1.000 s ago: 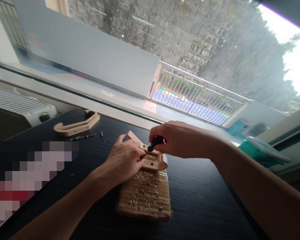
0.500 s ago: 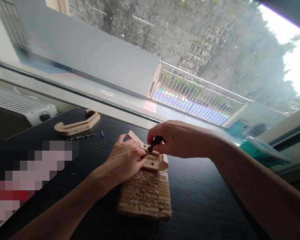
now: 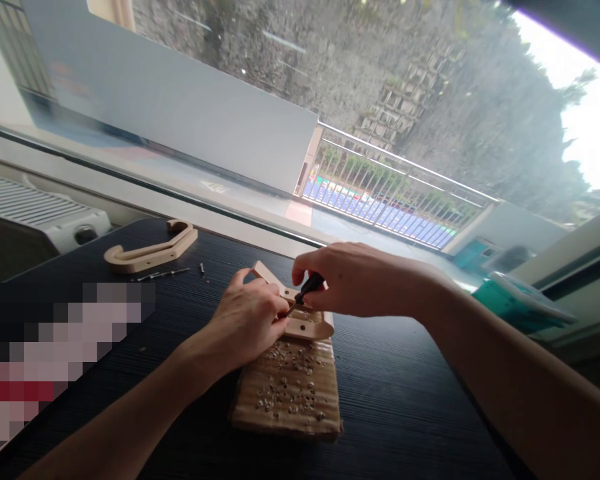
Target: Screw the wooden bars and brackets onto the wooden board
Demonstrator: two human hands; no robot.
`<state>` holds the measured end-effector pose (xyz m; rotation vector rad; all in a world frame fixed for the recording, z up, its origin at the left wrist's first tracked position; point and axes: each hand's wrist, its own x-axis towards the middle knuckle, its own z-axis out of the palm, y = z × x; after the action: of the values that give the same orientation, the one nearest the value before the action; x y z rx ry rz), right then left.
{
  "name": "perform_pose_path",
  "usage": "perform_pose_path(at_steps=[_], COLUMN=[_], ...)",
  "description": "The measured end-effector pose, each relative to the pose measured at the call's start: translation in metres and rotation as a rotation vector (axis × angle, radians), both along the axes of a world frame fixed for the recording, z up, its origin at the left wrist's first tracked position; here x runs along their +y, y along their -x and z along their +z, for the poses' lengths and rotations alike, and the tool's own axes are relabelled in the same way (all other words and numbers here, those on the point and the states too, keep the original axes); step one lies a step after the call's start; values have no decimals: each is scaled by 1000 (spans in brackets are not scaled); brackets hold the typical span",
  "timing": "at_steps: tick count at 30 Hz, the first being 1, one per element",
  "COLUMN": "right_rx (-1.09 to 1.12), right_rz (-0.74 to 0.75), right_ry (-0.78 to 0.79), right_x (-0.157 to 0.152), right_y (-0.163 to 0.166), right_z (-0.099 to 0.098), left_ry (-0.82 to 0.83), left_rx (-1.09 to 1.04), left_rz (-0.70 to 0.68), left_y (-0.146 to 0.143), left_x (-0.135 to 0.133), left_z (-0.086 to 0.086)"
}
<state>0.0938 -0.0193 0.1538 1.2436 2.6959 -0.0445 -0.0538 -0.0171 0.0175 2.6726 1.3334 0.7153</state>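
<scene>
My right hand [image 3: 360, 277] is closed around the black handle of a screwdriver [image 3: 310, 287]. Its shaft slants down to the left, toward the fingers of my left hand [image 3: 250, 310]. Those fingers grip a pale curved wooden piece [image 3: 313, 329] with dark holes, pressing it onto the far end of a corrugated cardboard block [image 3: 285, 373]. Many small punctures pit the block's near part. The screwdriver's tip is hidden at my left fingertips, so I cannot tell what it touches.
On the dark table [image 3: 390, 400], a similar curved wooden piece [image 3: 145, 259] lies at the far left, with several thin metal screws or bits [image 3: 165, 274] in front of it. A pixelated patch covers the left edge. A radiator [image 3: 45, 207], a window and a teal container [image 3: 523, 303] surround the table.
The view has shifted very slightly. Both hands keep their grips, and the screwdriver and wooden piece stay in nearly the same place.
</scene>
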Motion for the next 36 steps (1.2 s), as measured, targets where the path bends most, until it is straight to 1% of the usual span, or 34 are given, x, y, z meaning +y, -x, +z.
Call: perform_pose_path(at_steps=[2,5,9,12,16,20,24,26,28,32,36], right_rx=[9,31,51,1,0,28,29,8,-6,19,62], right_rz=[9,21,-35,-65,-6,46,-13,-50,-58,-2,61], right_ry=[-6,-7,-55,-49,-15,0,-47,-76,-68,10,32], right_x=[0,2,4,3,0,-1,2,3,2,-1,-1], right_y=[0,1,-1,-6,-7,-2,1,1,1,1,4], right_z=[0,-6,-13,-10,-4,-8,-13,-13,-10,-3,-4], left_ry=[-3,-4,-10,-10,-7,-8,-16,-17,-20,-26,-29], left_rx=[7,16,12,-1,-18,-10,14,17,13,1,-6], left_rz=[3,10,9,-1,-7,0,8,11,11,-1,-2], left_y=[0,-1,-2,-2,-1,-1,-2,-2,-1,-1,-1], left_x=[0,0,-1,-1,0,0,0,-1,0,0,0], left_z=[0,1,1,0,-1,0,2,2,1,-1,-1])
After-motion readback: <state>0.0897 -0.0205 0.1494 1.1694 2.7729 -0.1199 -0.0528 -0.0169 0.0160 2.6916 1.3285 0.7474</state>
